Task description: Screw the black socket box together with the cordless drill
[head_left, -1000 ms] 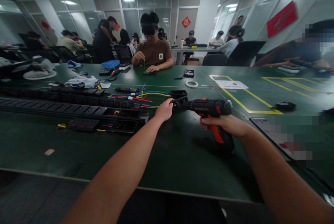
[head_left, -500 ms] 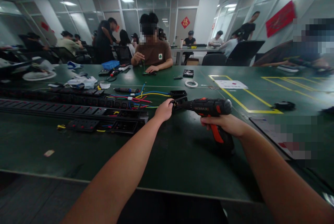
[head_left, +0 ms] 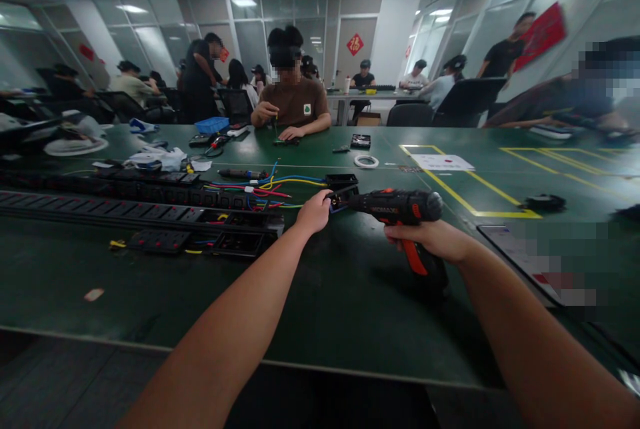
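My right hand (head_left: 435,237) is wrapped round the handle of a black and orange cordless drill (head_left: 400,205), which points left. The drill's tip meets a small black housing (head_left: 342,197) gripped by my left hand (head_left: 315,211). Fine details at the tip are too small to tell. Just behind that housing lies a black box-shaped part (head_left: 342,180), with blue, yellow and red wires (head_left: 280,182) running to it from the left. A long black power strip (head_left: 100,206) with red-marked sockets lies left of my left hand, beside a short socket piece (head_left: 159,240).
Across the green table (head_left: 200,309) a person (head_left: 295,102) handles a screwdriver. A white ring (head_left: 367,162), a paper sheet (head_left: 445,162) and yellow tape outlines lie farther back. A tablet-like device (head_left: 520,262) is right of my right arm; a blue bin (head_left: 211,124) stands far left.
The black housing in my left hand has turned slightly, and the drill's tip has dipped a little. My arms are nearly still. A standing person at the back right has shifted rightward.
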Tool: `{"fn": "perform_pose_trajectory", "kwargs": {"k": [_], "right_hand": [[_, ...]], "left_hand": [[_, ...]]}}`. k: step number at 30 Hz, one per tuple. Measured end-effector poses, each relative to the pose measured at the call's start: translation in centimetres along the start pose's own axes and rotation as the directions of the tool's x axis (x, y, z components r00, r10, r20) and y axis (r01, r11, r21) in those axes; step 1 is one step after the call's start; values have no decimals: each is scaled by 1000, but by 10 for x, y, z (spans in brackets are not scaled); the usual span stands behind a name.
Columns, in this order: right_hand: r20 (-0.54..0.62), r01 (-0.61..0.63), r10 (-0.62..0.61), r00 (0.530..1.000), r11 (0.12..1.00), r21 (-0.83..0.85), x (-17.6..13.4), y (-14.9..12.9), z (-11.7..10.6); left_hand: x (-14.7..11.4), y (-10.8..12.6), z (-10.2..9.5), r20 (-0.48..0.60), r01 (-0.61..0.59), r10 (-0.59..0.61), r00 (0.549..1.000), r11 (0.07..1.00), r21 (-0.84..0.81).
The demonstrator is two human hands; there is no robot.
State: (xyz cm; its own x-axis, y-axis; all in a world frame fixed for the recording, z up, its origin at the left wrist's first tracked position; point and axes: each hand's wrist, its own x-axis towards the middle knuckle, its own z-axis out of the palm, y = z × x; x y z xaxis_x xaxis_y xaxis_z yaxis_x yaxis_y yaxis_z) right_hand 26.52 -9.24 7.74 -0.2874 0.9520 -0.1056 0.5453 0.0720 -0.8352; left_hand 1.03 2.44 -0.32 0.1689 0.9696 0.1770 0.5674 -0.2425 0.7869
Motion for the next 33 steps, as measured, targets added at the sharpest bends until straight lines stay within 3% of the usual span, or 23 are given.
{"fn": "perform_pose_trajectory", "kwargs": {"k": [12,19,29,33], "right_hand": [[-24,-24,24,999,1000,10,-2,-10,3],[-23,-27,28,999,999,42,0,0,1],[-116,37,-40,992,999,-26,-5,-8,2],[-193,151,-147,970,989,3,-3,-5,4]], "left_hand": [[0,1,0,1,3,-3,1000,1000,4],[1,0,0,-1,0,0,1000,1000,3],[3,-4,2,-4,-19,19,1000,1000,5],[3,-4,1,-4,-17,17,1000,1000,-1]]}}
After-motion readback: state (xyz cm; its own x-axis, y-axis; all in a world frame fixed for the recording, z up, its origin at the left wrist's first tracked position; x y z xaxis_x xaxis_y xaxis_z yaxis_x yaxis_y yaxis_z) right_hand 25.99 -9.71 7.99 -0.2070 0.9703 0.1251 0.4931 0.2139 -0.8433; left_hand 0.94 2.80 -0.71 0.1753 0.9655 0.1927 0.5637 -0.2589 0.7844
